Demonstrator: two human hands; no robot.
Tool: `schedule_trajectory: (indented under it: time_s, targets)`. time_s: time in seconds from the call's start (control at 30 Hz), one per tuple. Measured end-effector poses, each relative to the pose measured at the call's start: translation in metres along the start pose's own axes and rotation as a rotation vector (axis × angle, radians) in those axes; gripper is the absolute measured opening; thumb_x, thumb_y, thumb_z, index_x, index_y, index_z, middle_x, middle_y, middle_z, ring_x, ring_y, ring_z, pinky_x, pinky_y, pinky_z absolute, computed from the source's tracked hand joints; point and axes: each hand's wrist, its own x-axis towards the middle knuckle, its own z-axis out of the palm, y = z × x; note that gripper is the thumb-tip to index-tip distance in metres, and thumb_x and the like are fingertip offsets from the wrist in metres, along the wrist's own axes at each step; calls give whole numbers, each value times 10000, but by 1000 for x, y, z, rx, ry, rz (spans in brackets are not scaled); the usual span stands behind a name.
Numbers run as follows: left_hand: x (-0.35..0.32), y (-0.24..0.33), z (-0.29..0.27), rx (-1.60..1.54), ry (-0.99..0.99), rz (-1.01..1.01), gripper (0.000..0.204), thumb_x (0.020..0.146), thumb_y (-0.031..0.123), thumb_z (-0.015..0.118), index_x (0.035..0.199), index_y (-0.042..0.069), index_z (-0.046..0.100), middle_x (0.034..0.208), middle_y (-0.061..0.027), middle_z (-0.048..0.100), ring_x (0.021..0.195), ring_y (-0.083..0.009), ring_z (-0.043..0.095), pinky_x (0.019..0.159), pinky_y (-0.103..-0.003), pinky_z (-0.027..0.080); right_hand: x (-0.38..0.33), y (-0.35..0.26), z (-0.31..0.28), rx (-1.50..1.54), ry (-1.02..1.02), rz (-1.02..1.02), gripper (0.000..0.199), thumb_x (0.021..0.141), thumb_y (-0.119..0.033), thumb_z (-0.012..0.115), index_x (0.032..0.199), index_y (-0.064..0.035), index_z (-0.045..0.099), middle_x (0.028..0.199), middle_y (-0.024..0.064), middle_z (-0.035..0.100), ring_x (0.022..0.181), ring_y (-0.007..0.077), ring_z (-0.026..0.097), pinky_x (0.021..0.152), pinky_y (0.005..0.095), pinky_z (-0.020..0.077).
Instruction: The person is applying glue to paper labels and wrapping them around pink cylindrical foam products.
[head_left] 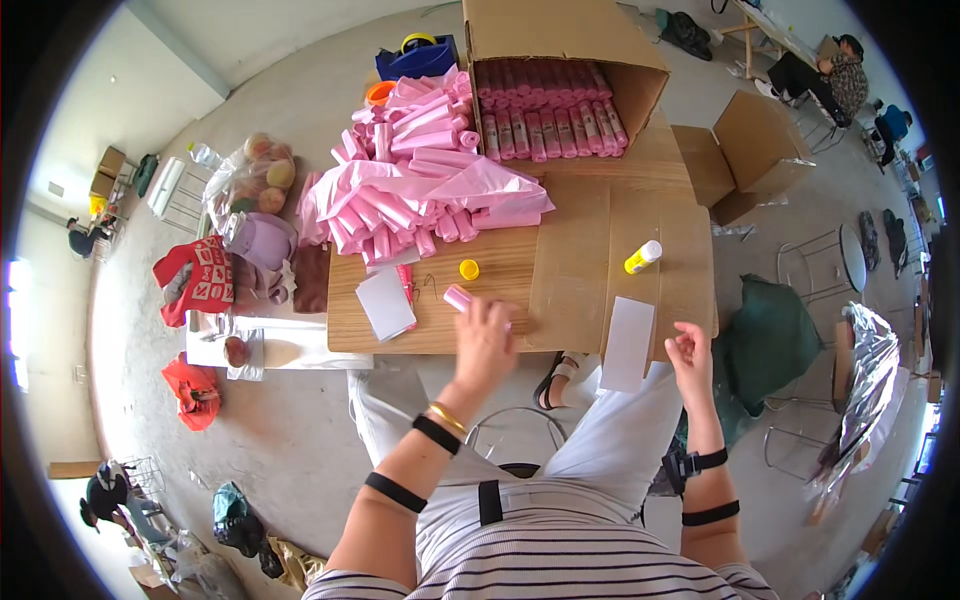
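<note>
Two hands are at work over the wooden table (440, 330). The left hand (483, 340) closes its fingers on a small pink plastic roll (458, 297), at nine o'clock from the bare middle of the tabletop. The right hand (690, 352) hovers at the table's four o'clock corner, fingers loosely curled and holding nothing, just beside a white paper slip (628, 342). My read: plenty is left, since a big heap of loose pink rolls (410, 190) sits at eleven o'clock, while the open cardboard box (560, 95) at twelve already shows packed rows. A yellow glue bottle (643, 257) and its yellow cap (468, 269) lie apart. Concrete floor all round, with bags, folded cartons and seated people at the edges.
</note>
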Motion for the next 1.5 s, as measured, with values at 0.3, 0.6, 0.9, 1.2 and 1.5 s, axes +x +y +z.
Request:
schedule_trajectory:
  time_s: [0.3, 0.6, 0.9, 1.2, 1.5]
  targets:
    - [26, -77, -26, 350, -82, 399, 324, 733, 120, 647, 1055, 81, 635, 1110, -86, 571, 1172, -266, 480, 1002, -429, 378, -33, -72, 39, 71, -264, -57, 189, 863, -95, 666, 1040, -52, 620, 865, 10, 570, 747, 82, 514, 621, 209, 418]
    - [0, -29, -44, -69, 4, 183, 255, 744, 173, 668, 967, 59, 618, 838, -97, 648, 852, -287, 615, 829, -413, 436, -51, -130, 61, 85, -397, -144, 90, 880, -98, 645, 952, -43, 644, 828, 34, 630, 738, 98, 585, 596, 232, 418]
    - [-22, -46, -11, -320, -132, -331, 259, 887, 232, 590, 1043, 27, 612, 874, -129, 681, 758, -257, 647, 705, -344, 495, -62, -130, 82, 129, -508, -192, 165, 887, -154, 662, 978, -19, 634, 831, 45, 634, 721, 113, 576, 656, 248, 473]
    - [-59, 37, -41, -1259, -812, -399, 410, 999, 362, 506, 1186, 7, 592, 917, -65, 677, 749, -128, 630, 693, -267, 528, -67, -123, 89, 565, -671, 311, 300, 881, -326, 681, 998, -50, 663, 826, 13, 657, 649, 55, 515, 570, 211, 416]
    - [16, -59, -25, -9, 0, -170, 443, 782, 150, 712, 1184, 92, 536, 1190, -155, 535, 998, -371, 605, 792, -456, 521, -61, -93, 58, 600, -357, 380, 225, 852, -274, 699, 863, -56, 642, 845, 65, 708, 542, 35, 456, 484, 201, 359]
